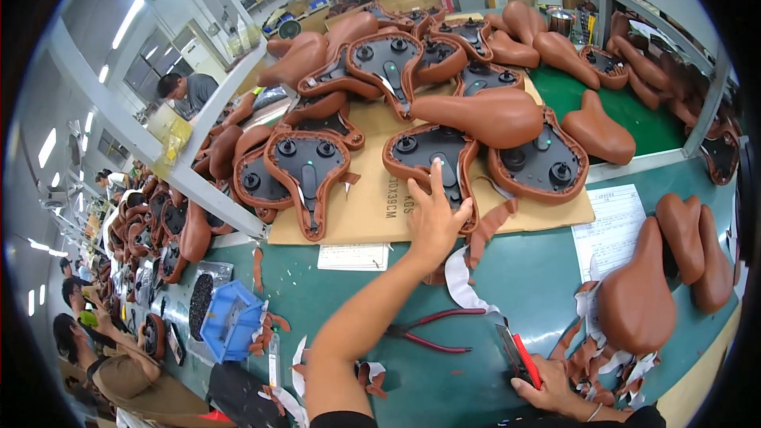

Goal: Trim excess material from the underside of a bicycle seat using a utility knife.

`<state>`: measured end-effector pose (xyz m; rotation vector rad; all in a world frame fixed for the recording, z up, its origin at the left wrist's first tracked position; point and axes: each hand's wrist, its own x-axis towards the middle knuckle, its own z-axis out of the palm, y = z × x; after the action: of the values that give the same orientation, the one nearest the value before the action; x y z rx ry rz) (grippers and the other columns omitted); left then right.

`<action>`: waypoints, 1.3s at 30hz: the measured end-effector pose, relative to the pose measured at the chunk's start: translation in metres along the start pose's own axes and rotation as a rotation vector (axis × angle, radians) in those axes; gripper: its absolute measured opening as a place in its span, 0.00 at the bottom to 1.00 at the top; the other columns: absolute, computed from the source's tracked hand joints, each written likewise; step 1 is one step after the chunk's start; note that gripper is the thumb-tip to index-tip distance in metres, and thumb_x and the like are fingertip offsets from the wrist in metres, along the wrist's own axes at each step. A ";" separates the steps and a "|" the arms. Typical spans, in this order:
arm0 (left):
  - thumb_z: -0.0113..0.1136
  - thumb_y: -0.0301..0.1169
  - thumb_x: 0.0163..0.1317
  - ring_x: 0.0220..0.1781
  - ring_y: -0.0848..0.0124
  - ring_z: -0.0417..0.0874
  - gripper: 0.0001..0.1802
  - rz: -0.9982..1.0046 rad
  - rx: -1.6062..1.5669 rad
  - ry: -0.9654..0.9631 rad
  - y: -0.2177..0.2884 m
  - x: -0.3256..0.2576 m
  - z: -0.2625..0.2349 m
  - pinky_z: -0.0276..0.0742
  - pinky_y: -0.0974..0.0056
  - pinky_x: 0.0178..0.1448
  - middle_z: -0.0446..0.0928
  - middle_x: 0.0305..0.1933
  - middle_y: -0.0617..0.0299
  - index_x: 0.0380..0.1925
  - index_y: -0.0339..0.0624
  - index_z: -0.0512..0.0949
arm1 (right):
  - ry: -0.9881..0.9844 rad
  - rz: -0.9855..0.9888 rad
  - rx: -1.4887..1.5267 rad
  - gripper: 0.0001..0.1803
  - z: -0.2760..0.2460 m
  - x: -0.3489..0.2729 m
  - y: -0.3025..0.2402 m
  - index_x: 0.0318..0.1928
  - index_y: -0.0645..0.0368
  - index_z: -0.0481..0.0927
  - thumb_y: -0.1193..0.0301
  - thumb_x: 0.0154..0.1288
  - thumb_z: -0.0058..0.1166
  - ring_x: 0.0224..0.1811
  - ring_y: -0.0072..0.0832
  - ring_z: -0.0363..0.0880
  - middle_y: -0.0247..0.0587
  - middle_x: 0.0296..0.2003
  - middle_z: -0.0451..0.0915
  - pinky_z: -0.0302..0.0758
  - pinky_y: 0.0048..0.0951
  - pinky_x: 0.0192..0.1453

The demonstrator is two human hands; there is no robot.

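Observation:
My left hand (434,218) reaches forward with its fingers spread, over the narrow end of an upturned brown bicycle saddle (422,145). One fingertip meets or nearly meets its black underside; I cannot tell if it presses there. Down at the lower right, my right hand (548,387) is closed round a red-handled utility knife (526,358), blade end pointing up and left. Between the hands, red-handled pliers (432,330) lie on the green table (349,301). A curled brown and white trim strip (460,279) hangs near my left wrist.
Saddles are heaped on a cardboard sheet (365,220) ahead. More brown saddles (639,293) and scraps (587,349) lie at the right, beside a printed sheet (614,218). A blue bin (231,321) stands left. A metal frame post (119,111) crosses the left; co-workers sit beyond.

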<state>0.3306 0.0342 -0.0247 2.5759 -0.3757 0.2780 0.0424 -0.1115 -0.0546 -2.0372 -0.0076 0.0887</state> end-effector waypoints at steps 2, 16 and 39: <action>0.61 0.48 0.52 0.49 0.33 0.73 0.46 -0.034 -0.012 0.031 -0.002 0.010 0.005 0.73 0.47 0.51 0.49 0.63 0.21 0.67 0.48 0.51 | -0.010 -0.002 -0.007 0.21 0.001 0.000 -0.001 0.41 0.62 0.76 0.59 0.53 0.59 0.20 0.37 0.75 0.44 0.20 0.73 0.71 0.34 0.27; 0.60 0.39 0.50 0.47 0.51 0.76 0.29 -0.150 -0.105 0.229 -0.043 -0.029 -0.029 0.72 0.52 0.51 0.73 0.45 0.48 0.56 0.51 0.72 | 0.045 -0.070 0.101 0.20 -0.003 -0.003 0.002 0.42 0.61 0.75 0.59 0.56 0.57 0.23 0.42 0.76 0.48 0.22 0.74 0.71 0.37 0.29; 0.67 0.31 0.46 0.53 0.53 0.71 0.26 0.694 -0.065 0.568 -0.044 0.110 -0.040 0.65 0.55 0.59 0.71 0.51 0.50 0.47 0.37 0.73 | -0.070 0.086 0.052 0.25 -0.007 -0.001 0.009 0.46 0.58 0.74 0.49 0.60 0.52 0.22 0.37 0.78 0.40 0.19 0.75 0.73 0.35 0.29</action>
<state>0.4430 0.0683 0.0186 2.0870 -1.0142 1.1767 0.0413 -0.1220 -0.0590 -1.9815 0.0383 0.2119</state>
